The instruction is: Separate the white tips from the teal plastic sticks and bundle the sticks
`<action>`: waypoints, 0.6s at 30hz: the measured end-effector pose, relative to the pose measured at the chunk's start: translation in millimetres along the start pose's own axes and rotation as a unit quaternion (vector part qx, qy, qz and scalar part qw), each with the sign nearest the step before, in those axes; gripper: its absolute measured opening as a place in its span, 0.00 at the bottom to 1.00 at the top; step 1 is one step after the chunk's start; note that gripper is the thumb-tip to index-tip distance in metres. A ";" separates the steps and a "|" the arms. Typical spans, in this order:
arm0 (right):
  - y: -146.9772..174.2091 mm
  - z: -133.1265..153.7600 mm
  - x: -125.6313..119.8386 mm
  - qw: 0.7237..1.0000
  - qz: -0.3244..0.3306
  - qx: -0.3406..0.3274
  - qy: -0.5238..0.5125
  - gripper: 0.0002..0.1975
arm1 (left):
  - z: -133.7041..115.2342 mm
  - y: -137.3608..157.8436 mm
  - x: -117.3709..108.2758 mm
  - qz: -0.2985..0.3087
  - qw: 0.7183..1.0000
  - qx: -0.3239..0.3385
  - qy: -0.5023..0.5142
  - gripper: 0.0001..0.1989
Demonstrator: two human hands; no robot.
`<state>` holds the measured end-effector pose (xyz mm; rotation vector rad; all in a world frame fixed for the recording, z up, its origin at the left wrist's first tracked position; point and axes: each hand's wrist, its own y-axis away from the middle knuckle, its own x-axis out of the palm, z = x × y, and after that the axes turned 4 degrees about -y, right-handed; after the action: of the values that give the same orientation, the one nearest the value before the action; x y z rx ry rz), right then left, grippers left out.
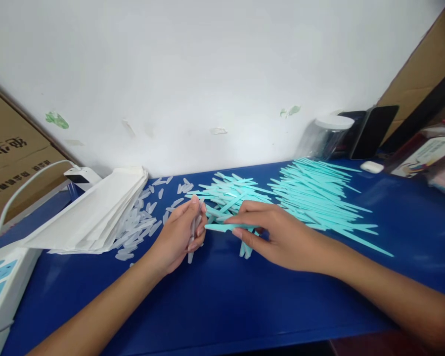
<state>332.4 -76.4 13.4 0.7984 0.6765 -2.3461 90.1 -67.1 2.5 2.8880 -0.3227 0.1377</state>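
My left hand [176, 237] is closed around a few translucent plastic caps [193, 231], their ends poking out between the fingers. Between thumb and fingers, my right hand [282, 235] pinches a turquoise eyebrow razor [217, 228], its tip pointing left towards the left hand, apart from the caps. Just behind both hands lies a heap of turquoise razors [232, 190], several seeming to have translucent covers. A larger pile of turquoise razors [315, 198] spreads out at the right. Loose translucent caps [139, 227] are scattered left of my left hand.
A stack of white paper bags [92, 212] lies on the blue table [193, 311] at left, near a power strip [3, 282] and cable. Along the back right stand a clear jar [324, 138], a phone [374, 131] and a small white case [372, 166]. Cardboard [15, 158] borders the left.
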 end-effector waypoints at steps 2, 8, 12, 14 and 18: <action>0.5 3.4 1.7 1.000 0.011 -0.007 -0.003 0.13 | 0.8 0.3 1.4 -0.005 1.000 0.009 -0.011 0.23; 3.0 8.0 9.6 0.998 0.034 -0.020 0.040 0.14 | 4.6 0.7 6.7 -0.051 0.994 0.059 -0.076 0.22; 4.3 8.0 13.3 0.997 0.030 -0.030 0.061 0.14 | 6.7 2.7 9.3 -0.055 0.989 0.080 -0.108 0.22; 4.1 7.6 14.3 0.997 0.025 -0.032 0.068 0.14 | 7.6 3.5 9.9 -0.049 0.988 0.085 -0.119 0.22; 3.0 5.3 14.2 0.997 0.009 -0.027 0.070 0.15 | 8.5 4.6 10.1 -0.048 0.986 0.085 -0.132 0.23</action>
<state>322.9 -86.7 6.8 0.9472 0.7856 -2.2608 99.5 -75.6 -3.5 3.0875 -0.2250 -0.2470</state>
